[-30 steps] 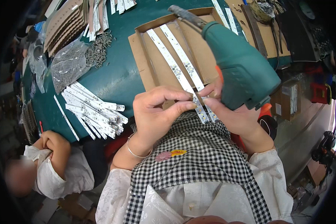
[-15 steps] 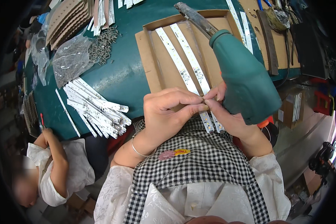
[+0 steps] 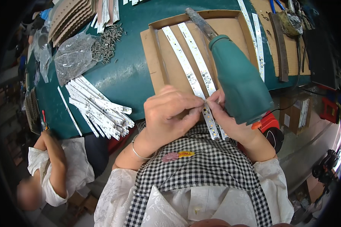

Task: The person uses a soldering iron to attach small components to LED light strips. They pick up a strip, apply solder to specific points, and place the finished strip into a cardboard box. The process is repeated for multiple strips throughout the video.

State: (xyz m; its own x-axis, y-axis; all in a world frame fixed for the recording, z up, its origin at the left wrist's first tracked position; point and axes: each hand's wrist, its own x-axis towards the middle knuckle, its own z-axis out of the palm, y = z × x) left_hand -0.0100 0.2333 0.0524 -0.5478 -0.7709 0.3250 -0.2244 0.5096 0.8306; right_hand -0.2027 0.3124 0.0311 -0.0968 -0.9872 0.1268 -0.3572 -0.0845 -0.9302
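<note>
Pinching one white LED strip [image 3: 207, 117] between closed fingers: left hand [image 3: 169, 115] and right hand [image 3: 225, 117], beside green power screwdriver [image 3: 238, 81].

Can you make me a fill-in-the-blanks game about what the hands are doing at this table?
1. Both hands pinch a long white ____ between their fingertips.
2. The left hand wears a thin ____ on its wrist.
3. The tabletop is dark ____.
4. The two strips lie in a shallow ____ tray.

Missing words: strip; bracelet; green; cardboard

Matt cardboard tray [image 3: 166, 56]; glossy white strip [image 3: 185, 66]; smooth green tabletop [image 3: 129, 75].
</note>
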